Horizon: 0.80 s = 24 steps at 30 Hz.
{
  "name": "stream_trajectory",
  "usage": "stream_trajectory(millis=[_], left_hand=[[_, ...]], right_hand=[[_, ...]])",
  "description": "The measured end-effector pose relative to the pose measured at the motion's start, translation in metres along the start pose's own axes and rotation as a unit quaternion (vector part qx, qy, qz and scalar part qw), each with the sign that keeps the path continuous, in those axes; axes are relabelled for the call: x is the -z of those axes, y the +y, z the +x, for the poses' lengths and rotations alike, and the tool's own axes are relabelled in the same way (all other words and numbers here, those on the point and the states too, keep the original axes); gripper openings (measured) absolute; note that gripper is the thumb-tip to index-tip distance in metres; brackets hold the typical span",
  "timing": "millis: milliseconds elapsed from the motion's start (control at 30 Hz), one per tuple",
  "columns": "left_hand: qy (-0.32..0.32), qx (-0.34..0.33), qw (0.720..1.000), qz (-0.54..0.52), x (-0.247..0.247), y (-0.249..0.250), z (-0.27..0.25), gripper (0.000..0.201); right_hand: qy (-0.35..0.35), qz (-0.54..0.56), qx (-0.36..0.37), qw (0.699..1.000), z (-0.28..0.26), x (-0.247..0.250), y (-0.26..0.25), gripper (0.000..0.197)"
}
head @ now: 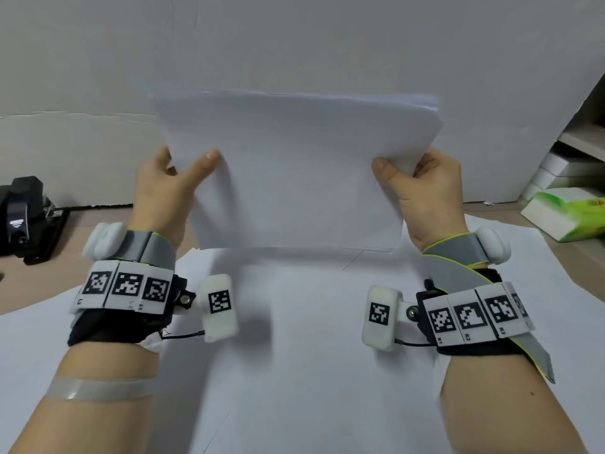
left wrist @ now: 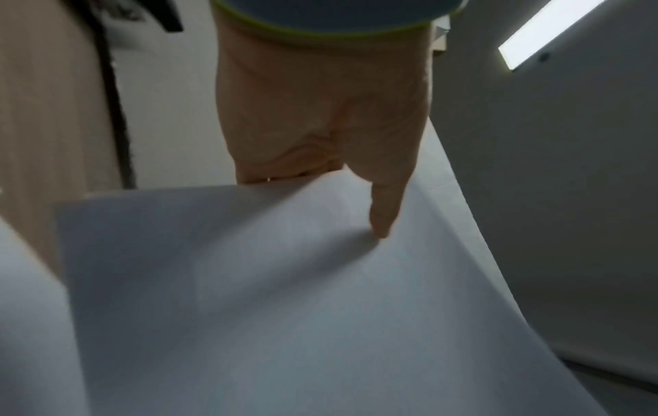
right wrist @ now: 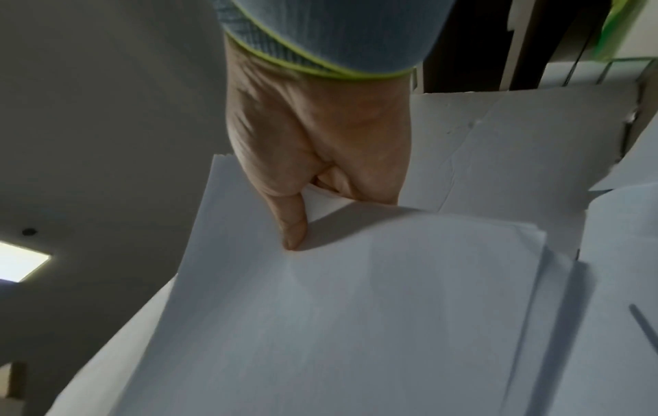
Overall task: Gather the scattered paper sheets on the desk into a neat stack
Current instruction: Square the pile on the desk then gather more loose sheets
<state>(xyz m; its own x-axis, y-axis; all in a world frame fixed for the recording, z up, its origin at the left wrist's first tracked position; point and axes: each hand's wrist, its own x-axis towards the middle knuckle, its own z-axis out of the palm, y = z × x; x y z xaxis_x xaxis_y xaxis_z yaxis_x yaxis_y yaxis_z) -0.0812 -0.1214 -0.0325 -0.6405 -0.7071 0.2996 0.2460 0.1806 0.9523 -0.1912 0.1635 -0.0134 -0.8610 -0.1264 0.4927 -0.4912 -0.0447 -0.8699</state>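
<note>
A bundle of white paper sheets (head: 294,172) stands upright on its lower edge above the desk, tilted slightly away from me. My left hand (head: 170,178) grips its left edge, thumb on the near face and fingers behind. My right hand (head: 425,188) grips the right edge the same way. In the left wrist view the thumb presses on the paper sheets (left wrist: 284,281). The right wrist view shows my right hand (right wrist: 313,157) pinching the paper sheets (right wrist: 356,309), whose edges are slightly uneven at one side. More white sheets (head: 294,355) lie flat on the desk under my wrists.
A black stapler-like device (head: 26,217) sits on the wooden desk at the far left. A green and white tissue pack (head: 566,214) lies at the far right, with shelves (head: 576,158) behind it. A white wall (head: 294,44) stands close behind the papers.
</note>
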Motion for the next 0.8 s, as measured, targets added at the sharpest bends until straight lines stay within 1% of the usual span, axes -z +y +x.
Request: stream_trajectory(millis=[33,67,100,200,233,300,367,400,433,467,533,567,600,667,733,800], left_hand=[[-0.005,-0.013,1.000,0.015,-0.005,-0.004,0.000,0.042],[-0.001,-0.025,0.999,0.029,-0.011,-0.006,-0.003,0.031],[0.005,-0.033,0.999,0.043,-0.017,-0.009,-0.005,0.026],[0.000,-0.030,0.997,0.074,-0.039,-0.020,-0.016,0.030],[0.000,-0.023,0.997,0.075,-0.043,-0.023,-0.019,0.033],[-0.001,0.002,0.999,0.037,-0.045,-0.027,-0.021,0.049],[0.000,0.027,1.000,-0.011,-0.041,-0.029,-0.019,0.063],[-0.008,0.030,0.999,-0.011,-0.040,-0.030,-0.018,0.063],[-0.017,0.028,0.999,0.005,-0.039,-0.030,-0.017,0.057],[-0.020,0.020,0.999,0.028,-0.040,-0.027,-0.020,0.046],[0.004,-0.012,0.998,0.064,-0.044,-0.021,-0.023,0.024],[0.018,-0.024,0.997,0.069,-0.045,-0.017,-0.022,0.020],[0.025,-0.027,0.997,0.065,-0.046,-0.013,-0.023,0.019],[0.030,-0.014,0.998,0.057,-0.045,-0.016,-0.018,0.025],[0.004,0.017,0.998,0.065,-0.044,-0.023,-0.020,0.034],[-0.031,0.037,0.996,0.069,-0.043,-0.032,-0.024,0.034]], right_hand=[[0.005,-0.020,-0.003,1.000,0.000,0.000,0.001,0.012],[0.008,-0.040,-0.009,0.999,0.001,0.000,0.002,0.014],[0.014,-0.054,-0.016,0.998,0.001,0.000,0.004,0.015],[0.037,-0.063,-0.051,0.996,0.001,0.001,0.015,0.019],[0.042,-0.068,-0.067,0.995,0.001,0.001,0.019,0.024],[0.051,-0.061,-0.101,0.992,0.000,0.002,0.025,0.035],[0.063,-0.040,-0.115,0.991,0.000,0.001,0.028,0.037],[0.062,-0.032,-0.114,0.991,0.000,0.000,0.029,0.035],[0.057,-0.025,-0.112,0.992,-0.001,-0.002,0.029,0.031],[0.052,-0.019,-0.108,0.993,-0.002,-0.004,0.028,0.028],[0.051,-0.005,-0.096,0.994,-0.003,-0.009,0.024,0.022],[0.054,0.002,-0.086,0.995,-0.002,-0.010,0.022,0.021],[0.059,0.007,-0.076,0.995,-0.001,-0.010,0.020,0.021],[0.064,0.008,-0.075,0.995,0.001,-0.008,0.020,0.024],[0.060,-0.016,-0.108,0.992,0.002,-0.007,0.027,0.031],[0.053,-0.037,-0.147,0.987,0.000,-0.007,0.036,0.035]])
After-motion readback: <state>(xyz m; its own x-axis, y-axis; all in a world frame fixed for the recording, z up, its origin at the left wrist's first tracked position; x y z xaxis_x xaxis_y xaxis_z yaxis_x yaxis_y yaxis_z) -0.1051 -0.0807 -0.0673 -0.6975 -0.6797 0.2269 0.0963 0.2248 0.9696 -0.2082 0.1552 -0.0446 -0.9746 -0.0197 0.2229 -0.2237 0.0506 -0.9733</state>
